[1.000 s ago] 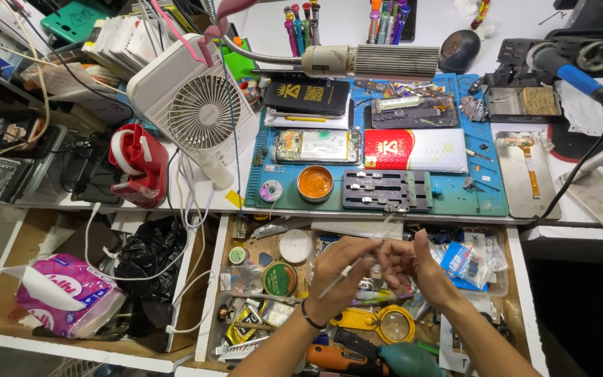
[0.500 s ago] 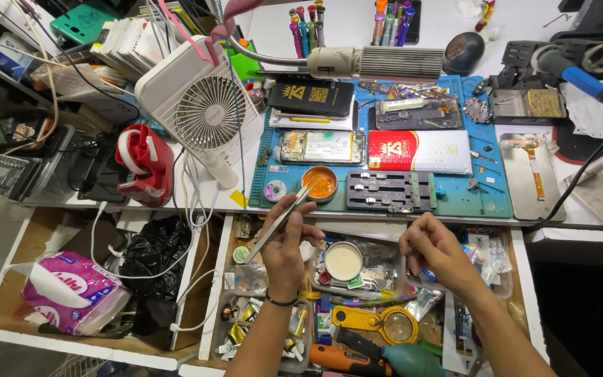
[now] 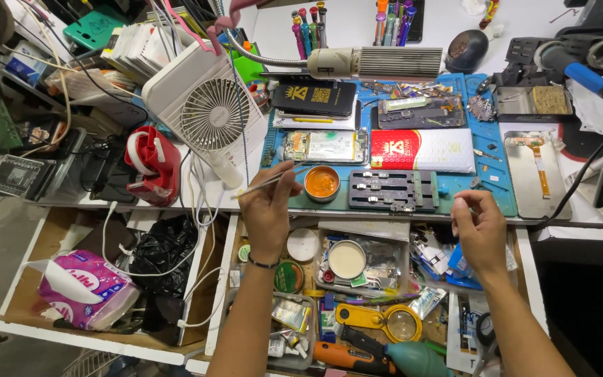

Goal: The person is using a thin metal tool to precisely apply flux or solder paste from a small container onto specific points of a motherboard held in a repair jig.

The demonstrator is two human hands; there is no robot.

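Observation:
My left hand [image 3: 268, 208] holds a thin metal tool, like tweezers [image 3: 263, 185], over the front edge of the blue work mat [image 3: 455, 183]; its tip points toward a small round orange tin [image 3: 322, 183]. Behind the tin lies an opened phone [image 3: 324, 146] with its insides showing. My right hand [image 3: 479, 229] hovers at the mat's front right edge with fingers loosely curled; I cannot tell whether anything small is pinched in them. A black slotted metal jig [image 3: 392, 190] lies between the two hands.
A white desk fan [image 3: 207, 108] stands left of the mat beside a red tape dispenser [image 3: 149, 162]. A red-and-white padded pouch [image 3: 421, 149] lies on the mat. Below me an open drawer [image 3: 357, 293] holds tins, tubes, a yellow magnifier and an orange tool. A blue-handled soldering iron [image 3: 581, 70] rests at right.
My hands were together over the drawer; they have parted and risen. The left carried the thin tool up beside the orange tin, and the right moved out to the mat's front right.

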